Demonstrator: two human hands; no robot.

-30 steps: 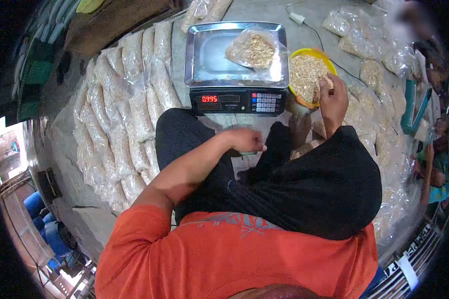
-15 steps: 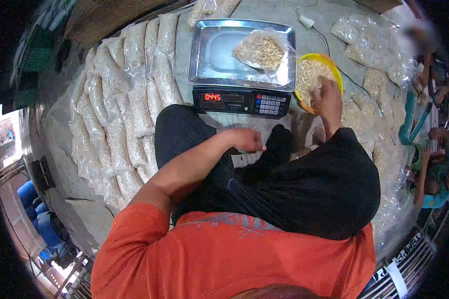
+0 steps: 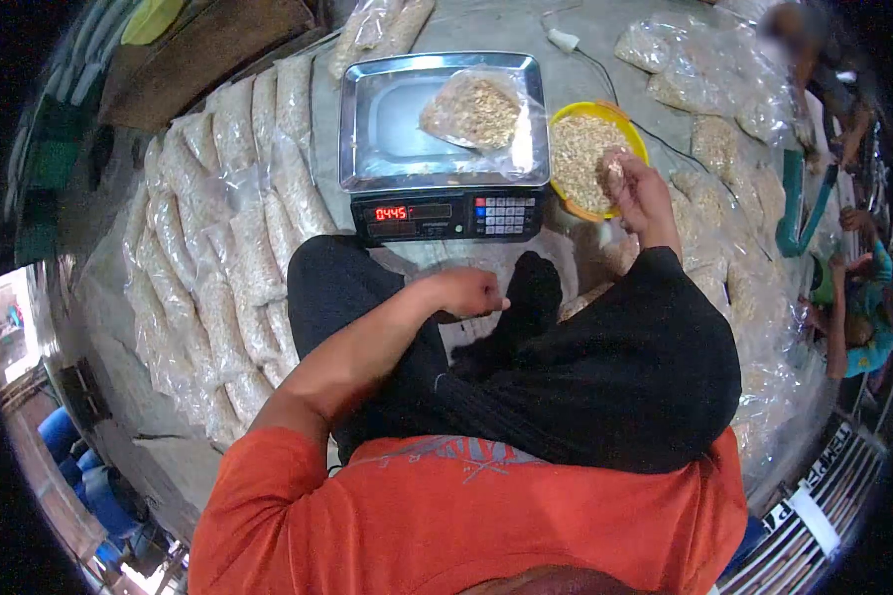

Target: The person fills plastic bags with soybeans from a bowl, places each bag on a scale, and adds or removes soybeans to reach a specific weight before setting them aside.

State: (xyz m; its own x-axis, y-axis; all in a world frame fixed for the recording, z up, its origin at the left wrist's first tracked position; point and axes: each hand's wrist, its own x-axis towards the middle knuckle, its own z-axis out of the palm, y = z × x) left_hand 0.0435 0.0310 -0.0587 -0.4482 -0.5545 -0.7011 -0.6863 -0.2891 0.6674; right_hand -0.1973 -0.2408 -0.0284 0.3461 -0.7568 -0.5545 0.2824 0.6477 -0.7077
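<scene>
My right hand (image 3: 643,195) is over the right side of a yellow bowl (image 3: 640,138), its fingers closed on a small handful of soybeans. Pale, split-looking soybeans (image 3: 577,154) fill the bowl. Between my knees my left hand (image 3: 469,293) is curled closed, and its inside is hidden. A digital scale (image 3: 446,215) in front of me reads 0.445 in red digits. On its metal pan (image 3: 372,149) lies a clear plastic bag of soybeans (image 3: 478,111), towards the right side; neither hand touches it.
Rows of filled plastic bags (image 3: 223,288) lie on the floor to the left. More filled bags (image 3: 709,213) lie to the right, near a cable with a white plug (image 3: 563,40). Other people (image 3: 858,327) are at the far right.
My right hand has risen slightly from the soybeans, its fingers now closed around some. My left hand stays curled, the scale reading is unchanged, and the whole view has shifted slightly.
</scene>
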